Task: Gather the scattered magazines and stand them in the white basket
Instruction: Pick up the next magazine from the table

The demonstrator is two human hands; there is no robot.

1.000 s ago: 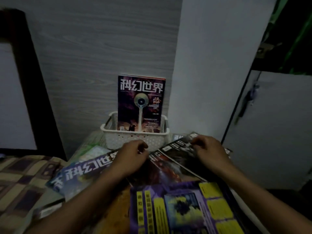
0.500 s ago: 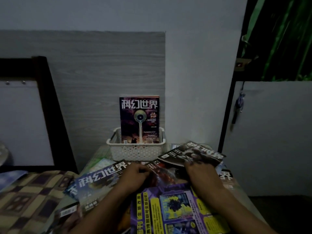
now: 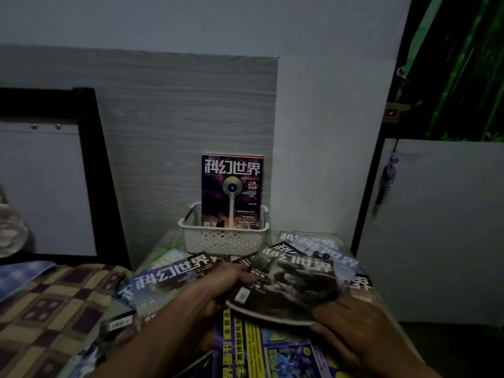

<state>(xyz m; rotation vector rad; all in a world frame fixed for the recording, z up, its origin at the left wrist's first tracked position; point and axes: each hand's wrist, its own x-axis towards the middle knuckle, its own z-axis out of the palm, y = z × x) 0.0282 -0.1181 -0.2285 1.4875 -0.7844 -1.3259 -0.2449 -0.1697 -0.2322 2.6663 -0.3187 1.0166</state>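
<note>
A white perforated basket (image 3: 218, 241) stands against the wall with one purple-covered magazine (image 3: 231, 190) upright in it. In front of it, several magazines lie scattered on the small table. A dark-covered magazine (image 3: 294, 282) is raised off the pile, its near edge bowed. My left hand (image 3: 218, 286) grips its left edge and my right hand (image 3: 346, 326) grips its near right corner. A blue-covered magazine (image 3: 169, 279) lies to the left, and a purple and yellow one (image 3: 272, 353) lies nearest me.
A bed with a checked cover (image 3: 49, 304) and a dark headboard frame (image 3: 90, 165) lie on the left. More magazines (image 3: 321, 244) lie behind the raised one. A white door (image 3: 436, 227) is on the right, past the table's edge.
Both hands have closed on the dark-covered magazine and lifted it off the pile toward me. The camera view has tilted upward and back.
</note>
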